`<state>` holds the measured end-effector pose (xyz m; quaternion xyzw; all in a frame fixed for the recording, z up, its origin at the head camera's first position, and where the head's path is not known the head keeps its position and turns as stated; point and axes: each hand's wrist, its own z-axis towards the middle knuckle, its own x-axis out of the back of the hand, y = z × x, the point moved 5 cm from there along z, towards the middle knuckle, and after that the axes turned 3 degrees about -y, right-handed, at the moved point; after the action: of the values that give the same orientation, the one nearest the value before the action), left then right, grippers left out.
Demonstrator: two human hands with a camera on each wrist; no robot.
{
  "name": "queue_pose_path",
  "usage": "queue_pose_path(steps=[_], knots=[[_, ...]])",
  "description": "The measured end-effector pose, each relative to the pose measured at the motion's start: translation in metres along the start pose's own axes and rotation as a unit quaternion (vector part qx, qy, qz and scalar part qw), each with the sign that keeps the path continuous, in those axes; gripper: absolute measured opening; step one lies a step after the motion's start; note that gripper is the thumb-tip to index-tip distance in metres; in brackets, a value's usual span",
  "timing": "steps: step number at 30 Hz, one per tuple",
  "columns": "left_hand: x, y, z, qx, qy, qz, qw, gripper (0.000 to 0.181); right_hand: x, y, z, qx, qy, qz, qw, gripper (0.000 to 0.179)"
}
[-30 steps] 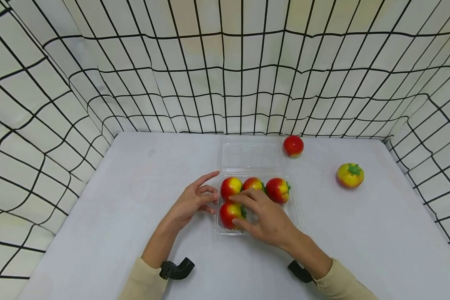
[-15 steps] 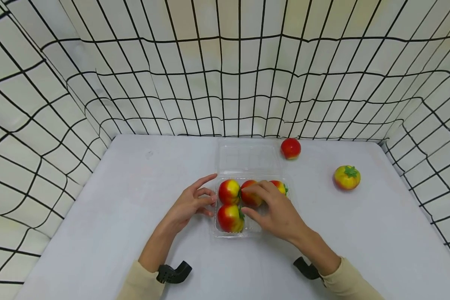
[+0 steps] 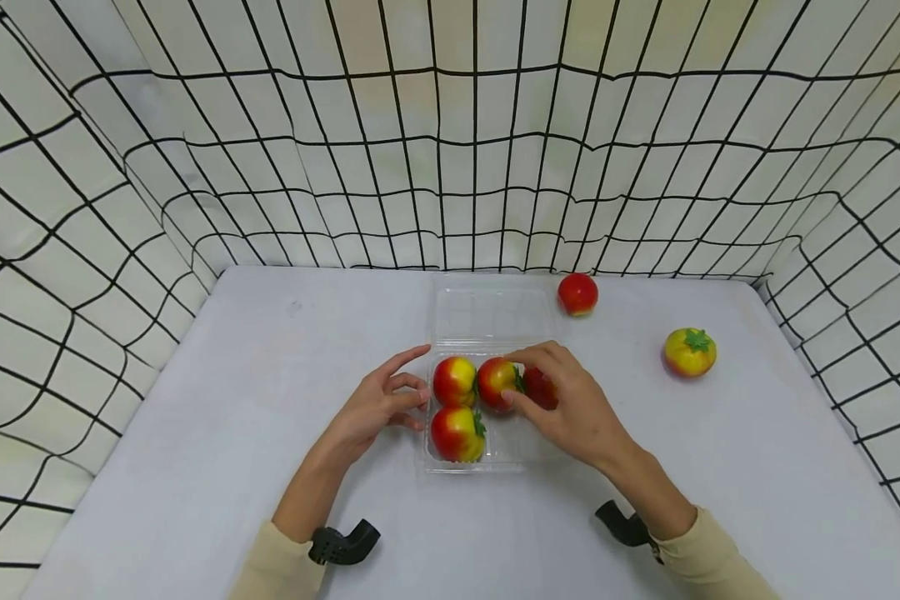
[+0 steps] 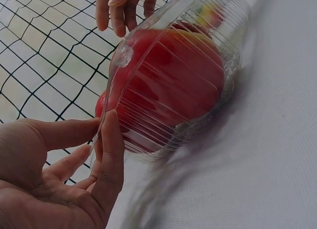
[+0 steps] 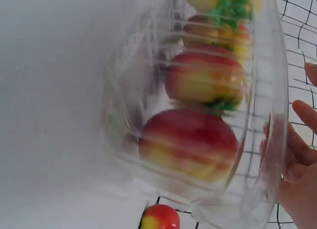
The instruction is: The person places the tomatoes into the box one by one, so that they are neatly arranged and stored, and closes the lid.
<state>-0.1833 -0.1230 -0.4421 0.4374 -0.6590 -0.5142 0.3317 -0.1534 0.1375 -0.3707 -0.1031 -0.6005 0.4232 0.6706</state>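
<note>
Just below centre of the head view, my left grip point(image 3: 378, 404) pinches the rim of the clear plastic box point(image 3: 505, 440); this should be firm. My right grip point(image 3: 570, 404) curves, thumb and forefinger apart, at the upper-row middle, round red-and-yellow fruit point(image 3: 495, 385); whether it holds I cannot tell, so gentle pressure is best.

Glossy clear plastic box point(image 3: 506, 437) in the left hand point(image 3: 373, 410), smooth shiny fruit point(image 3: 454, 435) beyond the grip, matt cloth point(image 3: 217, 408) (finely woven, it seems) beneath, fabric sleeves point(image 3: 279, 568) behind
</note>
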Motion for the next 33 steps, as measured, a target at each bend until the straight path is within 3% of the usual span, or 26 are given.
queue_pose_path(steps=[16, 33], knots=[[0.001, 0.002, -0.001, 0.002, 0.001, -0.002, 1.0000, 0.067, 0.023, 0.015, 0.002, 0.007, 0.066, 0.016, 0.9977, 0.043], [0.000, 0.001, 0.000, 0.005, -0.001, -0.005, 1.0000, 0.067, 0.039, 0.034, 0.002, -0.012, 0.093, 0.002, 0.9956, 0.043]])
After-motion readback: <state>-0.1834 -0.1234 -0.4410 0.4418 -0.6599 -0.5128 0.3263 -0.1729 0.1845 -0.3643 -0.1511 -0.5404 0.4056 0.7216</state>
